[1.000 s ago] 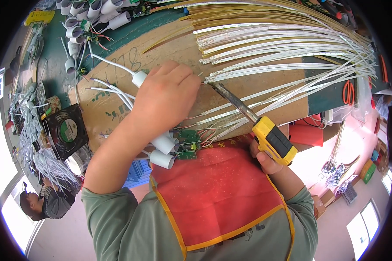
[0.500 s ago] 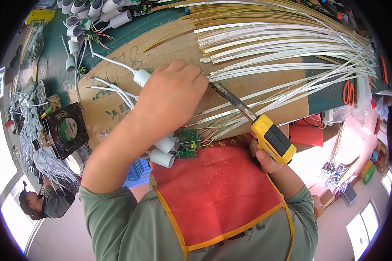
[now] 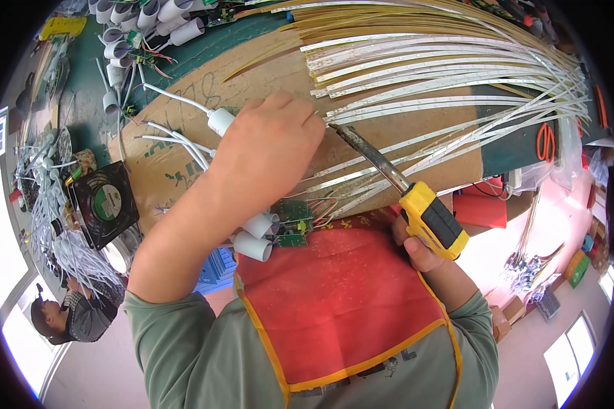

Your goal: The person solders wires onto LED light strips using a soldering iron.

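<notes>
My right hand (image 3: 419, 249) is wrapped round the yellow and black handle of a soldering iron (image 3: 435, 221). Its metal shaft points up and left, and the tip is just right of my left fingertips. My left hand (image 3: 273, 143) is closed over the cardboard, fingers curled down; what they pinch is hidden beneath them. A white tubular housing (image 3: 220, 121) with a white cable sticks out at that hand's left side. Below its wrist lie more white tubes (image 3: 252, 246) and green circuit boards (image 3: 293, 238) with thin wires. White LED strips (image 3: 416, 102) spread to the right.
A cardboard sheet (image 3: 177, 116) covers part of the green table. White tubes with boards (image 3: 150, 13) are heaped at the far left. A black fan (image 3: 106, 204) stands at left, near bundled white cables (image 3: 82, 255). Orange-handled scissors (image 3: 545, 145) lie right. Another person (image 3: 82, 313) sits at left.
The soldering iron has shifted slightly to the right, its tip a little farther from my left fingertips. My left hand has barely moved.
</notes>
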Demonstrator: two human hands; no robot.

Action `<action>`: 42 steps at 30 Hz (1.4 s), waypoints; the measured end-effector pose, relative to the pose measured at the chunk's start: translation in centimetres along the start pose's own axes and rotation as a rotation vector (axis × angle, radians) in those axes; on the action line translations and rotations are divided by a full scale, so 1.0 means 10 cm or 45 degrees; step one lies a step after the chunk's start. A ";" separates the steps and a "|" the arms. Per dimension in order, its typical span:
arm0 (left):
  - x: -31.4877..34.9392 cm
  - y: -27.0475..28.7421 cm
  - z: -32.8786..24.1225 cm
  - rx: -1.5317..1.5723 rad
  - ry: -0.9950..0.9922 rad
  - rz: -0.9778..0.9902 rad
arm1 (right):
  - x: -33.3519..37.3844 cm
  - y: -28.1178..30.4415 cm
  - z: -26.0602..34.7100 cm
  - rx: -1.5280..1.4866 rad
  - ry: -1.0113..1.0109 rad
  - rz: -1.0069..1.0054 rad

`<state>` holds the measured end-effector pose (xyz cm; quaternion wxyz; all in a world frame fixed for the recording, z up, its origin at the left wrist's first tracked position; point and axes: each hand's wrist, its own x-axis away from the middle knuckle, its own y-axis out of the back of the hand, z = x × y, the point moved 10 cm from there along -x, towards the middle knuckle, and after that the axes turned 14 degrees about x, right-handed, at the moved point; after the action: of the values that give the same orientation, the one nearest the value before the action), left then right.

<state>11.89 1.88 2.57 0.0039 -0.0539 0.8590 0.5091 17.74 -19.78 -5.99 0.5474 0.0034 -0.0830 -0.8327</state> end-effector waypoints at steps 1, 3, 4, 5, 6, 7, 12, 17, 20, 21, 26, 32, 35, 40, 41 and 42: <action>0.00 0.01 -0.01 0.004 -0.007 -0.009 | 0.00 0.01 0.00 0.000 0.000 -0.003; -0.01 0.01 -0.01 0.001 -0.008 -0.007 | 0.01 0.00 0.01 0.067 0.024 0.008; -0.01 0.01 -0.01 -0.001 -0.006 -0.007 | 0.01 0.00 0.01 0.067 0.025 0.007; -0.01 0.01 -0.01 -0.002 -0.007 -0.007 | 0.00 0.00 0.02 0.034 0.025 -0.005; -0.01 0.01 -0.01 0.001 -0.009 -0.010 | -0.01 0.01 0.03 0.001 0.025 -0.017; 0.00 0.01 -0.01 0.004 -0.011 -0.014 | 0.00 0.01 0.03 0.003 0.026 -0.017; 0.00 0.00 0.00 -0.005 -0.009 -0.011 | 0.01 0.00 0.00 -0.035 0.025 -0.015; 0.01 0.00 0.00 -0.010 -0.018 -0.023 | 0.02 -0.01 0.00 -0.030 0.019 -0.038; 0.00 0.00 0.00 -0.018 -0.012 -0.012 | 0.02 0.00 -0.01 -0.050 0.017 -0.043; 0.00 0.00 0.00 -0.014 -0.013 -0.015 | 0.01 0.00 0.00 -0.049 0.028 -0.042; 0.00 0.00 0.00 -0.019 -0.006 -0.019 | 0.05 0.00 -0.06 -0.035 0.011 -0.030; 0.00 0.00 0.01 -0.017 -0.003 -0.019 | 0.03 -0.01 -0.04 -0.090 0.005 -0.034; 0.00 0.00 0.01 -0.022 -0.006 -0.012 | 0.02 -0.02 -0.02 -0.071 0.017 -0.024; 0.01 0.00 0.01 -0.023 -0.004 -0.023 | 0.03 -0.01 -0.02 -0.060 0.018 -0.019; 0.01 0.00 0.01 -0.024 -0.005 -0.022 | 0.03 -0.01 -0.02 -0.067 0.008 -0.035; 0.01 0.01 0.01 -0.018 -0.002 -0.024 | 0.03 0.00 -0.02 -0.074 -0.003 -0.050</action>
<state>11.76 2.02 2.55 0.0089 -0.0615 0.8549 0.5150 17.67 -20.08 -6.18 0.5308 -0.0117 -0.0595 -0.8453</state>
